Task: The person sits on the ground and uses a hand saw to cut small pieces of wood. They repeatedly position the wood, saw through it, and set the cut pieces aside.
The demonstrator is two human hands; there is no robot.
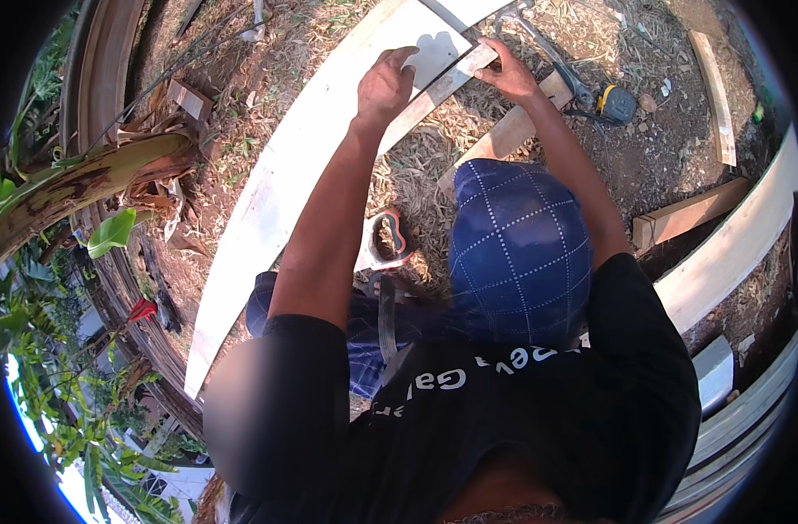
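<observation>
My left hand (384, 86) is on the long white board (263, 201), fingers bent but apart, beside a narrow wooden strip (442, 87). My right hand (508, 77) grips that strip's far end with thumb and fingers. A dark thin bar (442, 19) lies across the board above. Just right of my right hand are a hammer-like metal tool (547, 48) and a black-and-yellow tape measure (615, 103). A plank (486, 140) lies under my right forearm. A handsaw with an orange-edged handle (386, 240) is by my bent leg.
Loose wood pieces (713, 92) and a beam (687, 214) lie on the leaf-strewn dirt at right, near a curved pale plank (726, 249). A banana stem (93, 175), green leaves and a small wooden block (189, 99) are at left. My raised knee (517, 244) sits between my arms.
</observation>
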